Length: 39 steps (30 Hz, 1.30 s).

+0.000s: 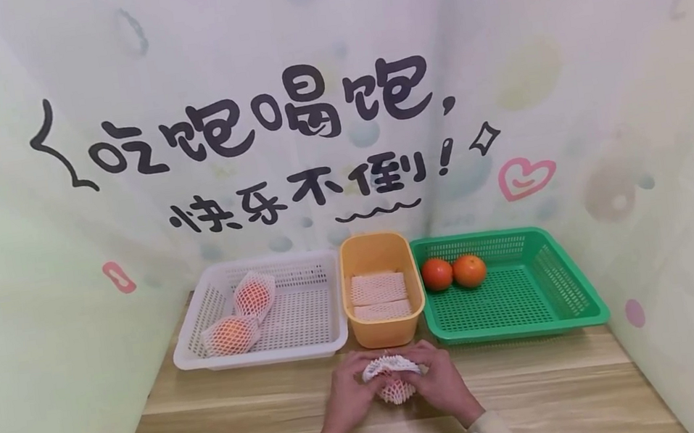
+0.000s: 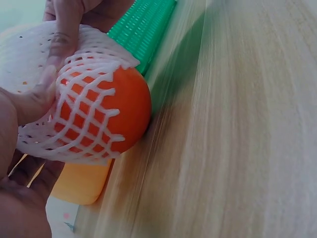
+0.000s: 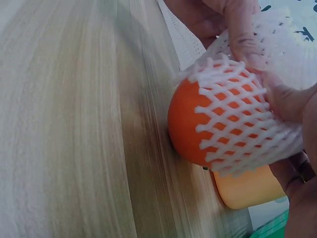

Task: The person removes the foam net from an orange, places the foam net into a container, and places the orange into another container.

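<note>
We look down at a wooden surface (image 1: 542, 396), where a person's left hand (image 1: 348, 393) and right hand (image 1: 440, 381) meet at the middle, thumbs and fingers gripping a white foam net (image 2: 22, 54) around a round, orange-red fruit (image 2: 136, 109) (tomato or persimmon, we cannot tell). The fruit is just in front of a yellow bin (image 1: 389, 333); whether it touches the surface is unclear to us. Both wrist views show the net over much of the fruit, one smooth end bare. Behind, a white basket (image 1: 263, 360) left of the bin holds two netted fruits (image 1: 231, 335); a green basket (image 1: 520, 330) on the right holds two bare fruits (image 1: 469, 271); flat nets (image 1: 379, 287) lie in the bin. We judge the fruit fairly light, slippery where bare and easily bruised, best cupped about its widest part without squeezing. The net looks soft, stretchy and nearly weightless; we would hold its rim on opposite sides, gently, since thin strands could tear.
</note>
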### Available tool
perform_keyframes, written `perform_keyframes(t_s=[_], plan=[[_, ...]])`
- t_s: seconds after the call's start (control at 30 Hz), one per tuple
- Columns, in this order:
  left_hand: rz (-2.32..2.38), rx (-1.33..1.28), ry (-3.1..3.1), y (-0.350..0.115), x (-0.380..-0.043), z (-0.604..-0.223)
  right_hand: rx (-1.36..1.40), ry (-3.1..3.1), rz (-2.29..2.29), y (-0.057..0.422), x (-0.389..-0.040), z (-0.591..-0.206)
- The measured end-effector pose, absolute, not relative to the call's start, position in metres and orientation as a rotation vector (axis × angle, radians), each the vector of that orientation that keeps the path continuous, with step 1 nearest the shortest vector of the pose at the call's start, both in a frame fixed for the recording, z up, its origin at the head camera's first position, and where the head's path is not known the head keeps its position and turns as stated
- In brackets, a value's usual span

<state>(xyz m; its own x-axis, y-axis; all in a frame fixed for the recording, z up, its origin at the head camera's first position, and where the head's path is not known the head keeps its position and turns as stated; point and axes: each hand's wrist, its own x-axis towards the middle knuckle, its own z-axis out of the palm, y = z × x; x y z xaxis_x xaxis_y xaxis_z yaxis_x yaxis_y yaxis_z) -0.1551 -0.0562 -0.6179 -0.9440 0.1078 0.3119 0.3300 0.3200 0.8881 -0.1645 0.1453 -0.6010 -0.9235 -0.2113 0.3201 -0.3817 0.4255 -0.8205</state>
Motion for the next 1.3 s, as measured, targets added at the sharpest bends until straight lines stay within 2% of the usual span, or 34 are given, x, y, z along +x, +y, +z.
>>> perform_keyframes(t_s=[0.33,0.57,0.87,1.17,1.3], plan=[[-1.695,-0.367,-2.364,-0.053,-0.157,-0.62,0.572,-2.551,1.455,0.152,-0.159,-0.604],[-1.923,-0.36,-2.42,-0.064,-0.151,-0.623,0.63,-2.556,1.466,0.155,-0.16,-0.603],[-1.815,-0.402,-2.305,-0.061,-0.154,-0.62,0.629,-2.436,1.45,0.15,-0.163,-0.601],[-1.884,-0.172,-2.333,-0.054,-0.152,-0.61,0.43,-2.435,1.448,0.142,-0.16,-0.603],[-1.915,-0.098,-2.353,-0.054,-0.153,-0.608,0.458,-2.581,1.447,0.141,-0.156,-0.604]])
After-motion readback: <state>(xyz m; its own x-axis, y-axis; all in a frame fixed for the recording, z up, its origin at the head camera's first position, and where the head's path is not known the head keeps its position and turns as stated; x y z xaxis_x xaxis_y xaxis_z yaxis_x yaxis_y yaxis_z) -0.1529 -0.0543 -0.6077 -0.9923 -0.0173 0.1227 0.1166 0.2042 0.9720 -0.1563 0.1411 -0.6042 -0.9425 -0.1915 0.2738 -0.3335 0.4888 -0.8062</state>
